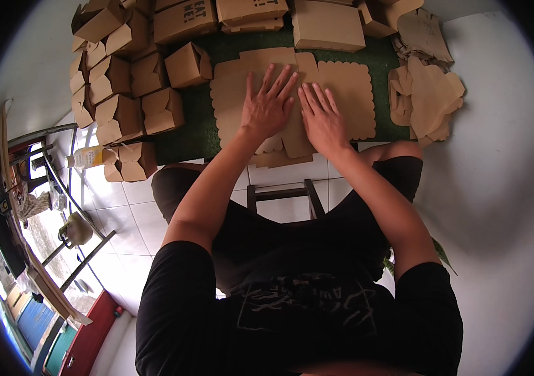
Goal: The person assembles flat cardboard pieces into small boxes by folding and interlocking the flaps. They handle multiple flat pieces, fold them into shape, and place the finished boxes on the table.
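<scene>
Green matting (198, 119) covers the work surface on a white tiled floor (135, 213). Both hands press flat on an unfolded cardboard sheet (348, 94) with scalloped edges: left hand (268, 106) with fingers (265, 80) spread wide, right hand (323, 116) just beside it with fingers closer together. Folded boxes (135, 94) stand left of the fingers, flat blanks (430, 94) to the right.

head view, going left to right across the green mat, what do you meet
pile of folded brown boxes → left hand → right hand, both flat on the unfolded cardboard sheet → stack of flat cardboard pieces
</scene>
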`<state>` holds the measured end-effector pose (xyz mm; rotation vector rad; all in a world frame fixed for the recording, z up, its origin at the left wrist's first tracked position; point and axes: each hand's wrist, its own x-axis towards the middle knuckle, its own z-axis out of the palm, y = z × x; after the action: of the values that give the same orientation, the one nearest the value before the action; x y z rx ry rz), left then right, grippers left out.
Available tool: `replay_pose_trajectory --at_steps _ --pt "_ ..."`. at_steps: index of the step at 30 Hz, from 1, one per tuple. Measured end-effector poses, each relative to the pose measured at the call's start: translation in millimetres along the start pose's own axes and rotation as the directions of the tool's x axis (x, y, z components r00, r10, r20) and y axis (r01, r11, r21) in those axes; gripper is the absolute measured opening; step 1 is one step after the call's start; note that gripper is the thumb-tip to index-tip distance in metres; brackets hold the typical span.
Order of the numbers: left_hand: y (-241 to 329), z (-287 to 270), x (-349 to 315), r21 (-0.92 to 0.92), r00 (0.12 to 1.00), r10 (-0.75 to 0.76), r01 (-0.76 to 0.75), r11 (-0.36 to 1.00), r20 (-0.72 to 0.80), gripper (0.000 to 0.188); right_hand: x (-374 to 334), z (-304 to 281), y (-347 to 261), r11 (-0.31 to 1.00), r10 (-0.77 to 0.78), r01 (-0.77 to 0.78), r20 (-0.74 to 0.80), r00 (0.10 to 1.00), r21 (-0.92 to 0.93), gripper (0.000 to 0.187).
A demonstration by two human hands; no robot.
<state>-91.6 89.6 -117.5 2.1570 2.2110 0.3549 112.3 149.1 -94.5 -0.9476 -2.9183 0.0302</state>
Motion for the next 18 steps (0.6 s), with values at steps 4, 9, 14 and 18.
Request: replay_pose_trajectory --at_steps 4,9,14,18 --pt "-0.5 1.1 -0.1 0.015 1.000 0.004 -0.005 1.000 0.006 0.064 -22.1 -8.6 -11.7 1.000 -0.020 0.021 0.056 0.998 -0.004 0.061" --pt "-2.2 2.3 -0.9 -0.003 1.000 0.013 -0.013 1.000 -0.009 0.065 -47.5 -19.2 -25.0 0.997 0.000 -0.009 0.119 0.993 0.071 0.059" --pt "-4.6 2.4 0.4 0.012 1.000 0.030 -0.030 0.999 -0.003 0.064 -66.2 -32.7 -34.1 0.998 -0.048 0.040 0.170 0.984 0.050 0.057" --pt "-4.7 2.5 0.0 0.017 1.000 0.031 -0.031 0.999 -0.001 0.064 -81.7 -43.5 -41.2 0.994 -0.096 0.081 0.223 0.970 0.075 0.055"
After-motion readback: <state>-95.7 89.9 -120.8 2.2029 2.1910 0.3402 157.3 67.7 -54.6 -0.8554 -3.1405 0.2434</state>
